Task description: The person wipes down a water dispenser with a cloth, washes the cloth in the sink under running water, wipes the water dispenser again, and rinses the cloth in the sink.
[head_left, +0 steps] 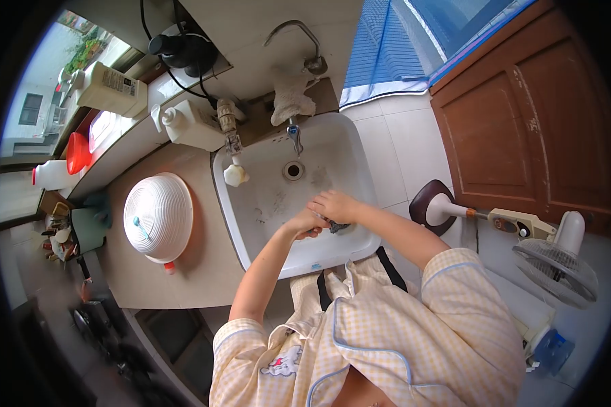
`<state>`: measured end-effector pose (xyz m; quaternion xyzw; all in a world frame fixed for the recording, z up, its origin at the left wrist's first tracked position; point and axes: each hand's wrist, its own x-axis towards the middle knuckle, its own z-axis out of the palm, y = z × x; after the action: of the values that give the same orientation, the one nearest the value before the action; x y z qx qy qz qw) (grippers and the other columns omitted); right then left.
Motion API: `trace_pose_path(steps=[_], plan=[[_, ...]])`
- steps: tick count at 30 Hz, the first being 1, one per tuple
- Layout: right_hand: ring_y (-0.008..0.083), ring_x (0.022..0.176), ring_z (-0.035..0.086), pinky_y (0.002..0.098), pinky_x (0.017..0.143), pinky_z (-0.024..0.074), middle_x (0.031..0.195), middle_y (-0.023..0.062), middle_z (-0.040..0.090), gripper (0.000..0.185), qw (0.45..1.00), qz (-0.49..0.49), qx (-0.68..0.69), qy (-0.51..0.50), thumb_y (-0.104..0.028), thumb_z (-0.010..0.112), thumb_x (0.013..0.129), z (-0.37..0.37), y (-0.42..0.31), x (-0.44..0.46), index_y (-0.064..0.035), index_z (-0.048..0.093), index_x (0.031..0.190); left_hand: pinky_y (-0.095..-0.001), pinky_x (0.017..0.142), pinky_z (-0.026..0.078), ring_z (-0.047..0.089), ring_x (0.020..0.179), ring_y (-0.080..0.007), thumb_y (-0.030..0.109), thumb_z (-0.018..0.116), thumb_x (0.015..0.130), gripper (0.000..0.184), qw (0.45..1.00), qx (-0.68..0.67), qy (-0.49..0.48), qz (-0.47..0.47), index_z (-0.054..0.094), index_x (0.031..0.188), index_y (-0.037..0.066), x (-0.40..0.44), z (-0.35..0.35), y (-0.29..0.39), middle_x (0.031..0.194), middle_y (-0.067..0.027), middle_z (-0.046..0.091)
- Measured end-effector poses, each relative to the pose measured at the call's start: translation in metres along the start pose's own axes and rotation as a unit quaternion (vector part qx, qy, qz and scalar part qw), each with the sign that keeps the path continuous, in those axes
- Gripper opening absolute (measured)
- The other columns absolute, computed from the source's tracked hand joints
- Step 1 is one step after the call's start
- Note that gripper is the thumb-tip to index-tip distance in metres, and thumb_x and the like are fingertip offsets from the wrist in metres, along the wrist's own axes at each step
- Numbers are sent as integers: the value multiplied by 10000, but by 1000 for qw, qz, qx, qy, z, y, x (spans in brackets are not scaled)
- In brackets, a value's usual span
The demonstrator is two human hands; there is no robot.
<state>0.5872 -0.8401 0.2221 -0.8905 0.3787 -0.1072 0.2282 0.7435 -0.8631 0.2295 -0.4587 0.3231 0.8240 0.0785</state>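
My left hand (309,224) and my right hand (334,205) meet over the front part of a white sink (265,203). Both hands are closed against each other, the right one partly on top of the left. A small dark grey, crumpled-looking thing (339,228) shows at the hands, below the right wrist. Its kind is unclear, and most of it is hidden by the fingers. Dark specks mark the basin floor near the drain (293,170). Behind the drain is a tap (294,136) with a blue mark.
Left of the sink, a white ribbed basket (153,214) lies on the counter (132,281). A white pump bottle (190,125) and a larger jug (112,89) stand behind it. To the right are a fan (557,268) and a brown wooden door (523,115).
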Motion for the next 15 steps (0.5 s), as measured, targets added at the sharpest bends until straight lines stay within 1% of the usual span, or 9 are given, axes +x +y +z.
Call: trace_pose_path(steps=[1, 3, 5, 7, 9, 10, 12, 13, 15], plan=[[218, 783, 537, 340, 639, 433, 817, 54, 537, 252, 997, -30, -25, 70, -174, 489, 729, 4, -3, -1, -73, 514, 958, -207, 350, 288, 394, 453, -68, 15, 627, 663, 160, 1000, 16, -1, -4, 492, 731, 67, -3, 1, -3, 609, -4, 451], [211, 734, 554, 332, 607, 438, 782, 50, 557, 215, 996, -26, -44, 67, -169, 500, 715, 9, -6, 1, -75, 524, 907, -222, 316, 250, 348, 385, -69, 29, 624, 638, 159, 997, 71, 27, -4, 474, 659, 76, -7, 4, -5, 496, 12, 377], [204, 686, 571, 325, 575, 443, 746, 47, 578, 178, 996, -20, -64, 63, -164, 512, 701, 13, -11, 2, -78, 533, 855, -240, 322, 275, 372, 389, -84, 63, 625, 633, 139, 994, 95, 38, 27, 488, 654, 60, 0, 1, -12, 492, -7, 405], [208, 588, 588, 336, 489, 458, 641, 40, 585, 106, 994, 83, -61, 31, -158, 525, 696, 11, -18, 6, -81, 528, 768, -259, 327, 300, 396, 392, -100, 98, 625, 628, 138, 990, 119, 49, 59, 501, 649, 43, -2, 5, -6, 487, -27, 434], [214, 591, 599, 339, 481, 465, 647, 47, 597, 98, 988, 136, -67, -11, -155, 527, 700, 7, -23, 12, -82, 532, 766, -297, 369, 344, 466, 423, -148, 178, 634, 659, 178, 938, 295, 167, 74, 522, 688, 43, -6, 11, 0, 525, -67, 501], [221, 594, 609, 342, 472, 473, 652, 54, 609, 90, 978, 190, -71, -53, -152, 529, 705, 4, -27, 14, -84, 536, 764, -297, 369, 344, 466, 423, -148, 178, 634, 659, 178, 938, 295, 168, 74, 522, 688, 43, -2, 9, -5, 525, -67, 501], [221, 634, 615, 342, 497, 480, 686, 65, 618, 101, 973, 208, -64, -70, -150, 525, 714, 2, -29, 18, -80, 547, 784, -365, 492, 446, 582, 551, -283, 219, 611, 679, 211, 808, 483, 253, 225, 569, 748, 24, 4, 10, -12, 644, -182, 587], [222, 675, 621, 342, 522, 487, 720, 77, 626, 114, 968, 227, -56, -88, -148, 520, 723, 1, -30, 19, -77, 558, 804, -365, 492, 446, 582, 551, -283, 219, 611, 679, 211, 808, 483, 253, 224, 569, 748, 24, 2, 12, -11, 644, -182, 587], [229, 699, 620, 347, 541, 491, 732, 93, 626, 139, 964, 240, -31, -106, -151, 517, 722, -4, -32, 18, -67, 568, 821, -408, 610, 468, 585, 673, -345, 222, 566, 702, 224, 793, 490, 311, 187, 569, 806, 24, -4, 19, -9, 722, -214, 590]])
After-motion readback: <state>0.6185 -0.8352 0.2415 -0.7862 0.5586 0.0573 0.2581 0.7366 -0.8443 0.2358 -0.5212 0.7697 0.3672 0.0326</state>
